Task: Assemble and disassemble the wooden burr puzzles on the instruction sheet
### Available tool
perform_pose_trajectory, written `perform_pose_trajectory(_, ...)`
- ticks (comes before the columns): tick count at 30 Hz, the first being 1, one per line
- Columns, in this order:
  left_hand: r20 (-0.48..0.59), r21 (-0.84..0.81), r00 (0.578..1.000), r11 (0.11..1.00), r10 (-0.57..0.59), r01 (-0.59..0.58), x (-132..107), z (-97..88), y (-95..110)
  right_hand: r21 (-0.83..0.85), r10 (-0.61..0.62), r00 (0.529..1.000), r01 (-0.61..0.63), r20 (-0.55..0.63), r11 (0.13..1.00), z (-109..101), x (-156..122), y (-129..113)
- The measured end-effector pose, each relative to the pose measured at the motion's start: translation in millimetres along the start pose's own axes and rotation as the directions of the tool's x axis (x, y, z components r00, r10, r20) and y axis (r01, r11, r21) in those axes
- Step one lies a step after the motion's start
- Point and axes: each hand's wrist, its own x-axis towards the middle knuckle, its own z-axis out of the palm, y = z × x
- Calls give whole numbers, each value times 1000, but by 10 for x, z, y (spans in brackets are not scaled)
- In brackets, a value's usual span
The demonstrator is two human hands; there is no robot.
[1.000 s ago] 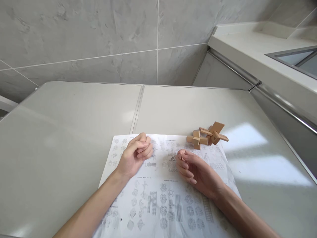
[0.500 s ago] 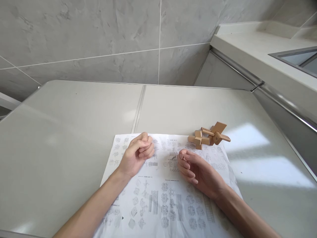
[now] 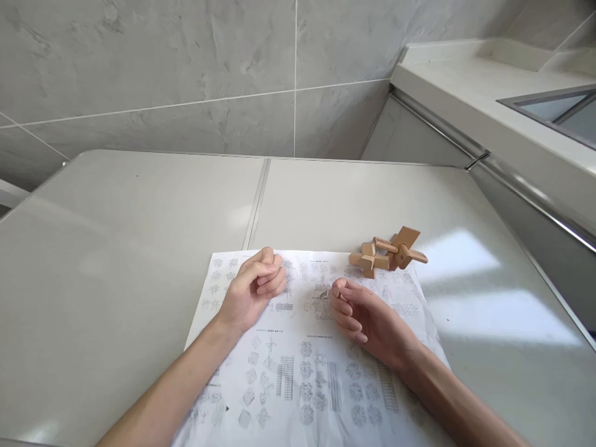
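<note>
Resting on a printed paper sheet point(image 3: 298, 347), my left hand point(image 3: 254, 288) is curled into a loose fist, and nothing shows in it. My right hand point(image 3: 365, 316) lies on its side over the same sheet, fingers curled and thumb tip against the index finger, with no object visible inside. Just beyond the right hand, at the sheet's far right corner, sits a wooden interlocking puzzle point(image 3: 369, 261) of crossed pieces. Touching or very near it is a second cluster of wooden pieces point(image 3: 404, 248). Neither hand touches the wood. Small diagrams cover the paper, partly hidden by both forearms.
A pale glossy table point(image 3: 139, 248) with a seam down its middle carries everything. Behind it stands a grey tiled wall point(image 3: 186, 56). On the right, a higher white counter point(image 3: 456, 81) runs along the table's side above grey cabinet fronts.
The whole view has shifted slightly, so everything appears a little further left. Both hands keep their pose, and the wooden pieces stay in place.
</note>
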Motion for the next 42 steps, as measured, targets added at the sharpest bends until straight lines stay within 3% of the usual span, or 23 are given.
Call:
perform_pose_trajectory(6, 0, -4, 1000, 1000, 1, -1, 1, -10, -7, 10, -30, 998, 30, 49, 1000, -23, 9, -1)
perform_pose_trajectory(12, 18, 0, 1000, 1000, 6, -6, 1, -28, -16, 151, -189, 967, 164, 171, 975, -127, -14, -126)
perform_pose_trajectory(16, 19, 8, 1000, 1000, 8, -8, -5, -26, -13, 269, -269, 957, 232, 109, 935, -205, -45, -227)
perform_pose_trajectory(23, 26, 2, 1000, 1000, 8, -8, -9, -34, -16, 410, -305, 952, 279, 0, 869, -265, -56, -307)
perform_pose_trajectory(42, 10, 19, 1000, 1000, 6, -6, -11, -15, -8, 555, -365, 930, 319, -30, 768, -304, -73, -376)
